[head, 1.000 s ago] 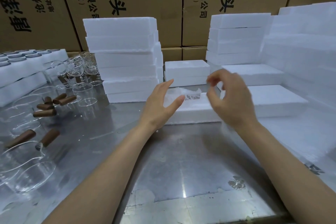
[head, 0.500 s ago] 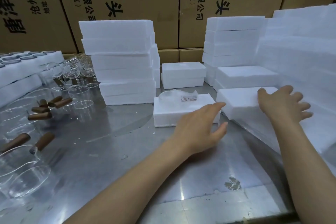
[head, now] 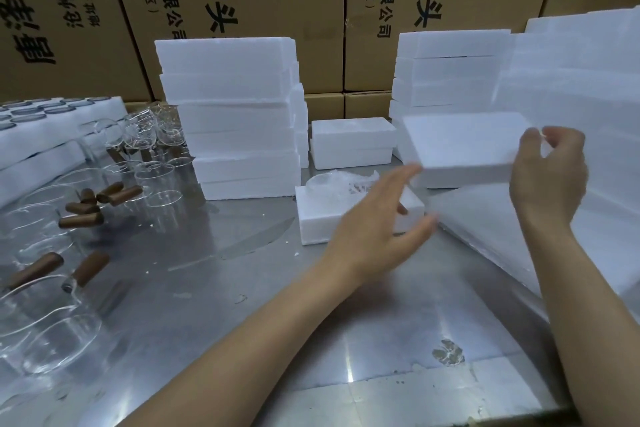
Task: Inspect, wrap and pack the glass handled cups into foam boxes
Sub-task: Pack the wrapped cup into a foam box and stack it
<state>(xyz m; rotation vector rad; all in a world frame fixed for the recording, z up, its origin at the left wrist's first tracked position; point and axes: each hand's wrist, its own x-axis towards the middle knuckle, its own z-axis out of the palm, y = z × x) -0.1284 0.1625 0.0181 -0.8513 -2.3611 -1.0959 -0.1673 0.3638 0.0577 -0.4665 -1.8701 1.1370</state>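
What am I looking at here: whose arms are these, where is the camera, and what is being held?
There is no machine: a person works with bare hands, and the single camera sits on their head, looking down. The right hand has a grip on a white foam lid, lifted off the metal table. The left hand is open, reaching over an open foam box that holds a wrapped cup. To the left lie glass cups with brown handles; stacked foam boxes stand behind.
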